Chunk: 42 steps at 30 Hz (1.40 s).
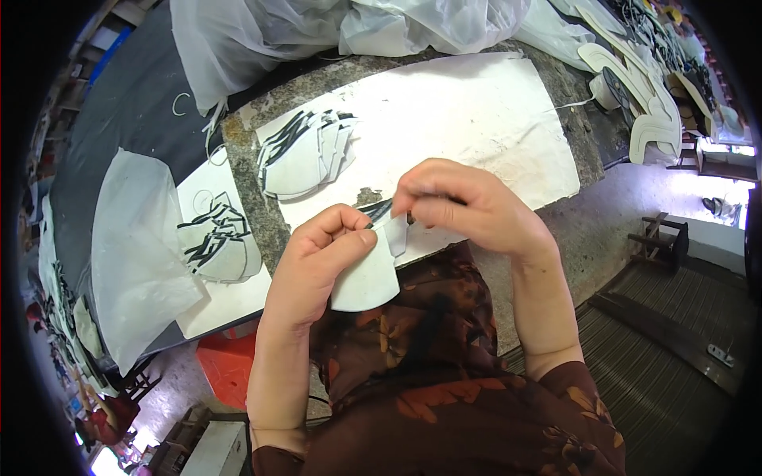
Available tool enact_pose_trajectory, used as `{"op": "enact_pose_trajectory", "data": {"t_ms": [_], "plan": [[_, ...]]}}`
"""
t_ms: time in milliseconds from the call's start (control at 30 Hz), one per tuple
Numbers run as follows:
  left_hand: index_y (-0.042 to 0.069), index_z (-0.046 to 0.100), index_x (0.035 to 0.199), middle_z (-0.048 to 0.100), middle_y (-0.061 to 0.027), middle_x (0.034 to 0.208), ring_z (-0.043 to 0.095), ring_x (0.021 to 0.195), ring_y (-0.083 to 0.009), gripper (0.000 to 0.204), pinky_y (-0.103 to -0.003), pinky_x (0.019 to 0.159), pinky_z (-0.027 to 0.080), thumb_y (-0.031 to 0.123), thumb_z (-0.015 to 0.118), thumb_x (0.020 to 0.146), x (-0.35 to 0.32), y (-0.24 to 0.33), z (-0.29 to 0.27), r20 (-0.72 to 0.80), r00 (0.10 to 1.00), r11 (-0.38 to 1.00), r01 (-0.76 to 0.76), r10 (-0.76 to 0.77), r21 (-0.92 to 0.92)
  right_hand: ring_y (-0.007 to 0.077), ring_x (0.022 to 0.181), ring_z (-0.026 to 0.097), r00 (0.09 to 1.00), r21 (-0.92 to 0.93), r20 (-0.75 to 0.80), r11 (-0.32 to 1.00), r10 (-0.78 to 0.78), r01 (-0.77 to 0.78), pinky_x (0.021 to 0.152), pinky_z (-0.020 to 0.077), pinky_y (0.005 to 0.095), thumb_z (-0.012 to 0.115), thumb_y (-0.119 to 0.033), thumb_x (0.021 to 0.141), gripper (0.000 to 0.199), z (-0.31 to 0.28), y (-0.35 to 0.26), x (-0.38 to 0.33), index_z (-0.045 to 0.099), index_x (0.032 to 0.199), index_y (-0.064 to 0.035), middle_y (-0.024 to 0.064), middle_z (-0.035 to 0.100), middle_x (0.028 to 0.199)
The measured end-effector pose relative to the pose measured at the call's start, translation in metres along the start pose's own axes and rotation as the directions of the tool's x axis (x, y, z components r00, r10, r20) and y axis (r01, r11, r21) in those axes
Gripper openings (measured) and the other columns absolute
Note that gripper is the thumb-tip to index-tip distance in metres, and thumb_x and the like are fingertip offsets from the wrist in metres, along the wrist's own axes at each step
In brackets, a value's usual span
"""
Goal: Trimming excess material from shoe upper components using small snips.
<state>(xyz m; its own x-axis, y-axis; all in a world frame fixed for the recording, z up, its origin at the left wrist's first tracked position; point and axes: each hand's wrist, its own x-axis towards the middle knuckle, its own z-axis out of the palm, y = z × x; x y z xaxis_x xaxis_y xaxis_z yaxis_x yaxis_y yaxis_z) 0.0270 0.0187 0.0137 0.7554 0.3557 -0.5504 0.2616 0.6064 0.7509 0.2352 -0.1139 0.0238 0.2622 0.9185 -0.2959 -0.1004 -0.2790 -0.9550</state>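
Observation:
My left hand pinches a curved white fabric piece with a dark edge, which looks like a shoe-upper part. The piece hangs at the table's near edge, in front of my body. At its upper right corner, my right hand has its fingers curled in, thumb against them; what they grip, if anything, is hidden. Another pale piece shows behind the held one. Beyond my left hand, a fanned stack of similar white pieces with black edges lies on the white board.
To the left, a second stack of pieces lies beside a translucent plastic sheet. Large plastic bags line the far side. A reel of white tape and cream curved parts are at right. A red stool stands below.

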Motion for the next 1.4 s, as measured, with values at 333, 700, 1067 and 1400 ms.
{"op": "enact_pose_trajectory", "data": {"t_ms": [333,700,1067,1400], "plan": [[0.000,0.068,0.116,0.071,-0.0012,0.097,0.063,0.084,-0.0047,0.017,-0.021,0.078,0.051,0.006,0.065,0.100,-0.016,0.003,0.006,-0.068,0.991,0.985,-0.122,0.114,-0.125,0.0318,0.092,0.069,0.946,-0.652,0.117,0.695,-0.302,0.303,0.079,0.0558,0.0421,0.067,-0.020,0.097,0.022,0.017,-0.011,-0.004,0.073,0.117,-0.0136,0.0096,0.070,0.107],[0.001,0.067,0.121,0.069,0.0003,0.099,0.061,0.085,-0.0033,0.021,-0.019,0.078,0.049,0.007,0.065,0.101,-0.015,-0.007,0.011,-0.147,0.965,0.968,-0.232,0.216,-0.097,0.0351,0.094,0.067,0.947,-0.520,0.124,0.793,-0.297,0.317,0.082,0.0530,0.0434,0.061,-0.022,0.100,0.024,0.020,-0.011,-0.001,0.071,0.117,-0.0090,0.0136,0.069,0.098],[0.001,0.067,0.121,0.066,0.0034,0.097,0.055,0.085,-0.0020,0.019,-0.018,0.078,0.045,0.006,0.065,0.102,-0.008,-0.013,0.017,-0.175,0.923,0.937,-0.350,0.343,-0.011,0.0140,0.093,0.061,0.996,-0.114,0.024,0.990,-0.081,0.083,0.084,0.0491,0.0297,0.054,-0.029,0.111,0.036,0.028,-0.012,0.001,0.071,0.113,0.0017,0.0070,0.070,0.103],[0.000,0.066,0.120,0.065,0.0032,0.098,0.055,0.087,-0.0029,0.018,-0.019,0.079,0.045,0.007,0.063,0.104,-0.005,-0.017,0.024,-0.206,0.890,0.913,-0.400,0.407,0.076,0.0158,0.088,0.059,0.997,-0.029,0.014,0.997,-0.072,0.073,0.085,0.0488,0.0311,0.051,-0.037,0.110,0.044,0.032,-0.004,0.004,0.069,0.103,0.0026,0.0084,0.067,0.092]]}}
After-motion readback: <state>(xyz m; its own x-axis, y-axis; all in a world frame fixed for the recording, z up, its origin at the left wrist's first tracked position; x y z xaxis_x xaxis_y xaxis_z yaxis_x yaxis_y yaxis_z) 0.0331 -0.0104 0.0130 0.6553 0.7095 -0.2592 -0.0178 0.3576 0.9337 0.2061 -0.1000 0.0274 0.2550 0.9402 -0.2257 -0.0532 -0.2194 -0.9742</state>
